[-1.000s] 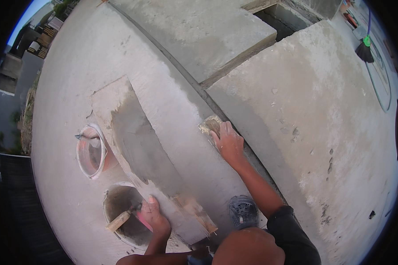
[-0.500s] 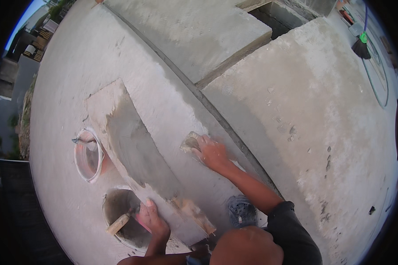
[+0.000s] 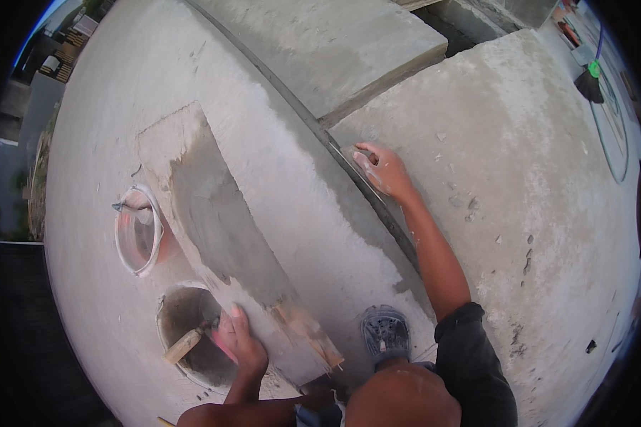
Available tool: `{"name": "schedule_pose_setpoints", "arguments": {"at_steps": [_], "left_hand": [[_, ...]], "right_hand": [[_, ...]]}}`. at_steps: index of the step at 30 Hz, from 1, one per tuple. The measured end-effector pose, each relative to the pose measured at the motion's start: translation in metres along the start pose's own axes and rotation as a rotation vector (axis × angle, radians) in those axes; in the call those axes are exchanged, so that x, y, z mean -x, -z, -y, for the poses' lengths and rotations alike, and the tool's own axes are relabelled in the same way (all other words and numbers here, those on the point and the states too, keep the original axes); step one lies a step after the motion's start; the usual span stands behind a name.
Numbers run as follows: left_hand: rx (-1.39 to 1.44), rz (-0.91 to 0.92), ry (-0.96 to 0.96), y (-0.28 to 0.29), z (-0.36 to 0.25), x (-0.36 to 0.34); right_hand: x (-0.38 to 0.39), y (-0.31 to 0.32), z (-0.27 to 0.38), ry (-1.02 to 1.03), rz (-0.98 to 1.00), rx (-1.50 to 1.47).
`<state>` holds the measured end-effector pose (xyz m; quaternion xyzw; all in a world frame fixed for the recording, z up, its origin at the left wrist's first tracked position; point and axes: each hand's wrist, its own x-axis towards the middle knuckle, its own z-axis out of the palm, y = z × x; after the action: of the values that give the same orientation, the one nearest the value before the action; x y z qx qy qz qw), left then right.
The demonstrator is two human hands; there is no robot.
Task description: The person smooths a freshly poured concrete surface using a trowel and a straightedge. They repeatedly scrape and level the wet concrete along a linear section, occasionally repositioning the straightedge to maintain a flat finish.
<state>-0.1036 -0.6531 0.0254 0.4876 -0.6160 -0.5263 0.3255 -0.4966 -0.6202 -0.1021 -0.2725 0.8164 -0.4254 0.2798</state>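
My right hand (image 3: 383,171) is closed on a thin, flat tool (image 3: 350,154) with a pale edge, mostly hidden by the fingers. It is at the narrow groove (image 3: 388,220) between two concrete surfaces. My left hand (image 3: 242,341) grips the near left edge of a long wooden board (image 3: 165,146), its thumb side uppermost and some fingers hidden. Grey wet mortar (image 3: 217,213) is spread over the board's middle. Just left of that hand stands a round bucket (image 3: 165,302) with a wooden-handled tool (image 3: 184,346) in it. A pink strip shows between bucket and hand.
A second, reddish bucket (image 3: 120,245) with a white rim stands left of the board. My shoe (image 3: 385,332) is on the concrete near the groove. A rectangular opening (image 3: 466,32) lies at the far right, and a broom (image 3: 590,84) and hose are at the right edge.
My right hand has moved far and right, from the pale concrete beside the board to the groove, its tool now more edge-on. My left hand stays by the board and bucket. The view has shifted slightly.
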Motion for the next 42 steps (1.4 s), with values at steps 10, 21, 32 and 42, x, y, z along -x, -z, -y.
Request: {"name": "schedule_pose_setpoints", "arguments": {"at_steps": [10,21,32,42], "left_hand": [[0.037,-0.006,-0.003,-0.003,-0.003,-0.001],[0.062,-0.049,-0.001,-0.002,0.000,-0.001],[0.120,-0.028,0.020,-0.006,-0.002,-0.002],[0.090,-0.025,0.008,0.002,0.006,-0.002]], "right_hand": [[-0.009,-0.013,-0.020,-0.007,0.046,0.032],[0.085,0.013,-0.053,-0.165,0.112,0.003],[0.017,-0.005,-0.036,-0.014,0.008,-0.021],[0.117,0.027,-0.059,-0.242,0.171,0.014]]}}
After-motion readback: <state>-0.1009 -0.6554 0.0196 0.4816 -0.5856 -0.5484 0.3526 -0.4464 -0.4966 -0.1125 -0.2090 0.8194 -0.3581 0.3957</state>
